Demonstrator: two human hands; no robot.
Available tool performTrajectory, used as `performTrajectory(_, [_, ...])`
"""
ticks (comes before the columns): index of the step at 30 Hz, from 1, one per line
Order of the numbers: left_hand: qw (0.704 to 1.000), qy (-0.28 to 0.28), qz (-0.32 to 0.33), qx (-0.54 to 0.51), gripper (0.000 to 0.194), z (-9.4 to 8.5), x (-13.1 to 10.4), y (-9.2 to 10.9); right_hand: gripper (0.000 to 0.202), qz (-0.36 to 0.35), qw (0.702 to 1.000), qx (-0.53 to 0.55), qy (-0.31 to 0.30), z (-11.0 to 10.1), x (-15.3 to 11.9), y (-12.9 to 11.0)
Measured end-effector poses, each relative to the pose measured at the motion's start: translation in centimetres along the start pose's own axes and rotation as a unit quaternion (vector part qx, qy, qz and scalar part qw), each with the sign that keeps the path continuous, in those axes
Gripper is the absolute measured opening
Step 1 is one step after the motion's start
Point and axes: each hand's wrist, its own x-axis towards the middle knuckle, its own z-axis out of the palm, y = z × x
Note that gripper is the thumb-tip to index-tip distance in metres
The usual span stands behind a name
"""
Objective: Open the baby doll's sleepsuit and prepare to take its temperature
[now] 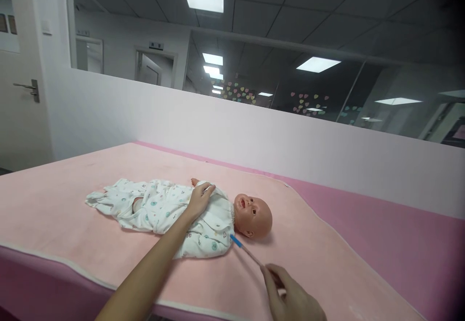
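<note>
A baby doll [253, 216] in a white patterned outfit [163, 208] lies on its back on a pink padded surface [203, 287], its head to the right. My left hand [200, 200] rests on the doll's chest near its raised small hand, fingers somewhat apart and holding nothing. Pinched in my right hand [286, 292] is a thin stick [250, 254] with a blue end. That blue end touches or nearly touches the outfit at the doll's shoulder, just below the head.
Behind the pink surface runs a low white wall [232, 139] with a long window above it. A door [22, 93] with a metal handle stands at the far left. The near edge of the pad has white piping.
</note>
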Motion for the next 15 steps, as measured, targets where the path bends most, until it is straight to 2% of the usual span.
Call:
performTrajectory(3, [1.0, -0.001, 0.014, -0.007, 0.035, 0.1, -0.1, 0.2, 0.027, -0.046, 0.994, 0.016, 0.093, -1.2, 2.8, -3.1])
performTrajectory(5, [1.0, -0.002, 0.024, -0.007, 0.035, 0.1, -0.2, 0.3, 0.028, -0.069, 0.993, 0.015, 0.098, -1.2, 5.3, -5.0])
performTrajectory(8, [0.999, -0.002, 0.031, -0.009, 0.035, 0.0, -0.2, 0.4, 0.024, -0.094, 0.994, -0.023, 0.058, 0.1, 9.3, -7.1])
performTrajectory(10, [0.999, -0.002, 0.031, -0.01, 0.036, 0.0, -0.2, 0.5, 0.024, -0.075, 0.996, -0.049, -0.004, 1.5, 11.6, -8.0])
performTrajectory(12, [0.999, -0.005, 0.033, -0.012, 0.036, 0.0, -0.2, 0.6, 0.019, -0.058, 0.995, -0.067, -0.056, 3.1, 13.4, -8.8])
performTrajectory(15, [0.999, -0.008, 0.038, -0.008, 0.036, 0.1, -0.1, 0.5, 0.01, -0.059, 0.991, -0.066, -0.097, 5.4, 15.3, -10.0])
